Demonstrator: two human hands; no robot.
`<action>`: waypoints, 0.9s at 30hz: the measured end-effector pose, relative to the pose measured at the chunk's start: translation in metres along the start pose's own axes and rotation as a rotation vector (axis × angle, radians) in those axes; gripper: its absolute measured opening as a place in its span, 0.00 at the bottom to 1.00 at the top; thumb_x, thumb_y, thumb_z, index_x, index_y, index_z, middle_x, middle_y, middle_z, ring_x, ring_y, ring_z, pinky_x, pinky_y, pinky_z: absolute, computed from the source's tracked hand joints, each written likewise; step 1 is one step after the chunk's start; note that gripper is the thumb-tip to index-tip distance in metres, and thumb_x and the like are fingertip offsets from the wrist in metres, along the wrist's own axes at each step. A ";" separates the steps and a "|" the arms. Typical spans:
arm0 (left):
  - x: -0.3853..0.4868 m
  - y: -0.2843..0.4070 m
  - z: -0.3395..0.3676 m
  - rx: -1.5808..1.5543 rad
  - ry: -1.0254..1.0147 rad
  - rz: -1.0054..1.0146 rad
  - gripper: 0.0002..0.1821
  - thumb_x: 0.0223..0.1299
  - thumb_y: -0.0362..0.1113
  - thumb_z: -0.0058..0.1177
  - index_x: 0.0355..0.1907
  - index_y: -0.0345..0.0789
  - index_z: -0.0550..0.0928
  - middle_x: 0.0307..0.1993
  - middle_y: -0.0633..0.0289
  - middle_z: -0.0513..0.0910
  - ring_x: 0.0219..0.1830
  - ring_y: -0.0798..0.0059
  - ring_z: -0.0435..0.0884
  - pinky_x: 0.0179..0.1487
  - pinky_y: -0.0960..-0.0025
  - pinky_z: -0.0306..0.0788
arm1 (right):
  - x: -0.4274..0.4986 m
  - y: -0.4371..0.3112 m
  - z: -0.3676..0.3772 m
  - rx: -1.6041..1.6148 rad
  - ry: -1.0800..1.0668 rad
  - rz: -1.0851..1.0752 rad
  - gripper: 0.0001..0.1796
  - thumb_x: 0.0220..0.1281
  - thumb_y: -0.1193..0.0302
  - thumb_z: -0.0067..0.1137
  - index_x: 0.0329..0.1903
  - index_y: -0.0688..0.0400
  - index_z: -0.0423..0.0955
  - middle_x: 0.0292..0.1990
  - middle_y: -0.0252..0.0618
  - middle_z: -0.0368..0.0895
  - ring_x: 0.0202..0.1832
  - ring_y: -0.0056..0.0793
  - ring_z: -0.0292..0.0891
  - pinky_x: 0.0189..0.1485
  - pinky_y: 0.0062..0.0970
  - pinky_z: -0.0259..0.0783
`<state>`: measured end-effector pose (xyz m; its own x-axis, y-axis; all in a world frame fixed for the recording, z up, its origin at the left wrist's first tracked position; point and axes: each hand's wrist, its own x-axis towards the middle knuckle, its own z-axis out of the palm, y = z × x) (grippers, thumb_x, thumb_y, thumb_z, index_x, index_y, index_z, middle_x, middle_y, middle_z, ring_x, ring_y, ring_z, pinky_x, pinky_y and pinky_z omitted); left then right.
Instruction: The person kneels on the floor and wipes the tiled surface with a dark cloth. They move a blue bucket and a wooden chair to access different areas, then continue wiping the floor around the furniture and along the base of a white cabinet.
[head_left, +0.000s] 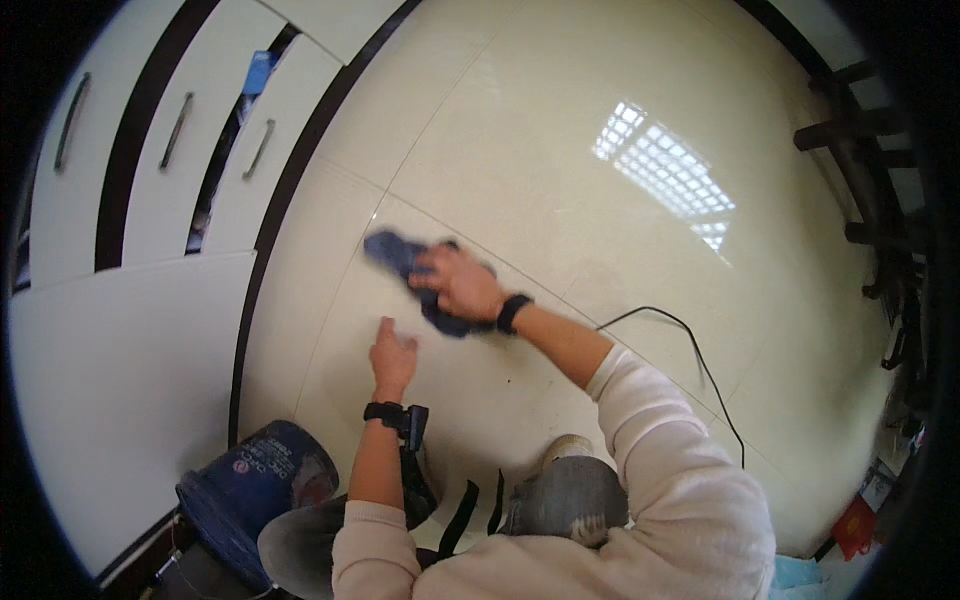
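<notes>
My right hand (461, 285) presses on a crumpled dark blue cloth (390, 251) against the glossy cream tile floor (510, 187). The cloth bulges out on both sides of the hand, and its far end is blurred. Lower and to the left, my left hand (394, 361) is stretched over the floor with nothing in it; its index finger points forward and the thumb stands apart. Both wrists wear black bands, the left one carrying a small black device (415, 427).
White drawers (262, 142) line the left, one ajar with a blue packet (259, 71) showing. A dark blue bucket (262, 465) bearing writing stands by my left knee. A black cable (697, 352) curves across the floor at right, near dark wooden furniture (847, 139).
</notes>
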<state>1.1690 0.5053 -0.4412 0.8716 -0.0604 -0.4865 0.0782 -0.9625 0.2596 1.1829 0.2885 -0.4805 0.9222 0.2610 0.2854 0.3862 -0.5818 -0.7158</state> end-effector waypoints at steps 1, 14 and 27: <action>-0.002 -0.014 -0.008 -0.111 0.059 -0.093 0.33 0.52 0.40 0.59 0.59 0.29 0.65 0.50 0.32 0.74 0.55 0.42 0.73 0.59 0.52 0.66 | -0.015 -0.025 0.015 0.023 -0.085 -0.017 0.25 0.43 0.73 0.59 0.51 0.47 0.78 0.57 0.39 0.70 0.64 0.44 0.60 0.64 0.46 0.57; -0.057 -0.097 -0.012 0.043 0.239 -0.347 0.29 0.57 0.37 0.52 0.61 0.31 0.64 0.44 0.38 0.79 0.48 0.43 0.77 0.53 0.51 0.71 | -0.083 -0.049 -0.031 1.277 0.039 0.461 0.26 0.49 0.78 0.48 0.56 0.62 0.73 0.56 0.37 0.72 0.57 0.27 0.66 0.62 0.23 0.60; -0.006 -0.112 -0.018 -0.025 0.133 -0.403 0.28 0.59 0.40 0.51 0.59 0.26 0.66 0.50 0.41 0.77 0.53 0.46 0.75 0.56 0.52 0.70 | -0.112 0.002 -0.038 -0.076 0.243 0.305 0.34 0.36 0.81 0.48 0.54 0.50 0.74 0.52 0.43 0.74 0.59 0.47 0.64 0.65 0.42 0.56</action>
<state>1.1634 0.6184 -0.4526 0.8235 0.3561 -0.4416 0.4360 -0.8954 0.0910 1.0813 0.2293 -0.4897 0.9694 -0.1170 0.2158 0.0858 -0.6623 -0.7443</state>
